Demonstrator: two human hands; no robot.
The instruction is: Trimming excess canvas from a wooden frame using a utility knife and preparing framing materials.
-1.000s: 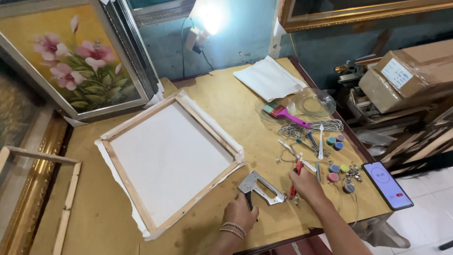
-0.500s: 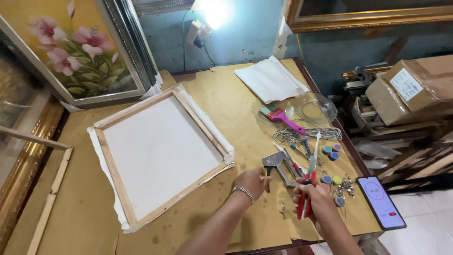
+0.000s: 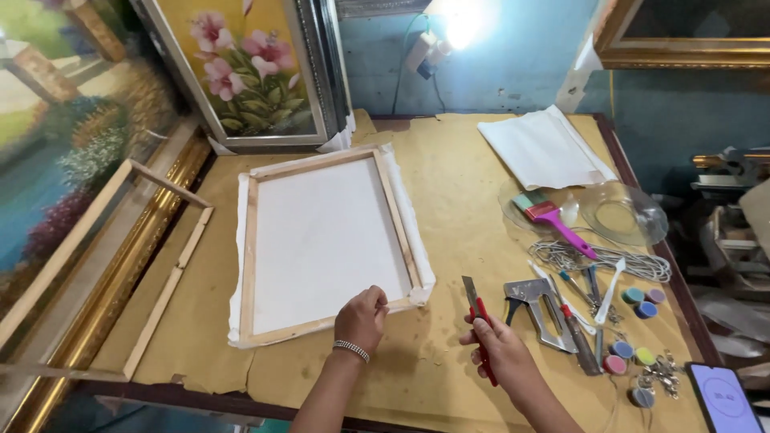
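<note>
Lying face down on the table (image 3: 449, 200), the canvas frame (image 3: 325, 240) shows bare wooden bars and white cloth folded over its edges, its long side running away from you. Your left hand (image 3: 362, 319) presses curled fingers on its near bar. Your right hand (image 3: 501, 346) grips a red-handled knife (image 3: 479, 319), blade pointing away. A staple gun (image 3: 539, 309), brush (image 3: 553, 220) and paint pots (image 3: 643, 301) lie just right.

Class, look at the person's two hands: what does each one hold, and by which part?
The right hand grips a red-handled cutter by its handle, blade up. The left hand holds nothing; it rests on the stretched canvas frame, at its near edge.
</note>
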